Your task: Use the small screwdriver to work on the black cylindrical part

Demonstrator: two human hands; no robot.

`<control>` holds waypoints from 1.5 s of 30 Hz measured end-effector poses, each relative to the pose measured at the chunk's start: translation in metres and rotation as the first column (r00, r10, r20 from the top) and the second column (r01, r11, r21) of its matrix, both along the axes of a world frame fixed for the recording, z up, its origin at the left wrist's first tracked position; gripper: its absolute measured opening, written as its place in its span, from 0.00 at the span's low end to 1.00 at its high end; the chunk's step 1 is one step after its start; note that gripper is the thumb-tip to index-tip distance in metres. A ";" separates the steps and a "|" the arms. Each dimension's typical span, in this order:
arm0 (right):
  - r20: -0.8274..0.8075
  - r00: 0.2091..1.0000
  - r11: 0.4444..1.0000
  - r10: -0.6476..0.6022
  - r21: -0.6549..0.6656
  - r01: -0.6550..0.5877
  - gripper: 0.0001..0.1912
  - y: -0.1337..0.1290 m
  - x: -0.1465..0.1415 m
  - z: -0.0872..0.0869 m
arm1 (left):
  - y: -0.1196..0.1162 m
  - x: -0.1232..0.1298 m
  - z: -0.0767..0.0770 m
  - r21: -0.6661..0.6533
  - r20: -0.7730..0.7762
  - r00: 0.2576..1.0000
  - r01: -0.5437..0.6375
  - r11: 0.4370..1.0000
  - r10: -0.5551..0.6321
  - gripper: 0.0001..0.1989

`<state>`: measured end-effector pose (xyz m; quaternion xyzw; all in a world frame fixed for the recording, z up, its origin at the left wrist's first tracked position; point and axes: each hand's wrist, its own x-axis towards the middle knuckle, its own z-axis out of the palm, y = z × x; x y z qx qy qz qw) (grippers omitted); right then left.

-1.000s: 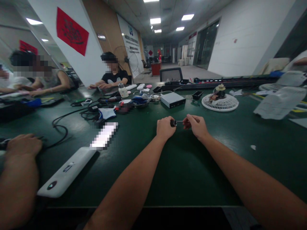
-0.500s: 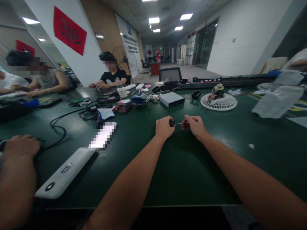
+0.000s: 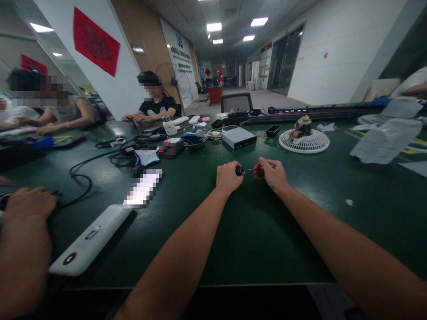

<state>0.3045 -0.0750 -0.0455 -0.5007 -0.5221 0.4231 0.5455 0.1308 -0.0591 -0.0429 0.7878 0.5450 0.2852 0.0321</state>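
Observation:
My left hand [image 3: 227, 177] is closed round a small black cylindrical part [image 3: 239, 170], and only its round end shows beyond the fingers. Opposite it, my right hand [image 3: 271, 173] grips a screwdriver [image 3: 249, 169] with a thin metal shaft pointing left at the black part. The fingers hide most of its handle. Whether the tip touches the part or only reaches close to it, I cannot tell. Both hands are just above the green tabletop [image 3: 260, 240].
A white fan grille with a motor [image 3: 304, 138] and a silver-grey box drive [image 3: 239, 138] lie beyond my hands. On the left are a long white device [image 3: 91, 240], black cables [image 3: 80, 173] and a co-worker's hand [image 3: 30, 204]. A white scrap [image 3: 348, 202] lies right.
My right hand has shifted very slightly to the right with the screwdriver, and its fingers have turned a little. My left hand stays in place with the black part.

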 end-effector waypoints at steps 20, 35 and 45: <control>-0.002 1.000 1.000 0.018 0.019 -0.018 0.13 0.000 0.001 -0.001 | 0.000 0.000 0.001 -0.012 -0.001 1.000 0.011 1.000 -0.011 0.09; 0.101 0.987 0.984 0.122 0.120 -0.134 0.17 -0.007 -0.002 0.000 | 0.000 -0.001 0.000 -0.007 0.000 1.000 -0.027 1.000 0.027 0.09; 0.121 0.984 0.979 0.129 0.145 -0.146 0.17 -0.005 -0.002 -0.001 | -0.001 -0.001 0.001 0.022 -0.015 1.000 -0.001 1.000 0.001 0.09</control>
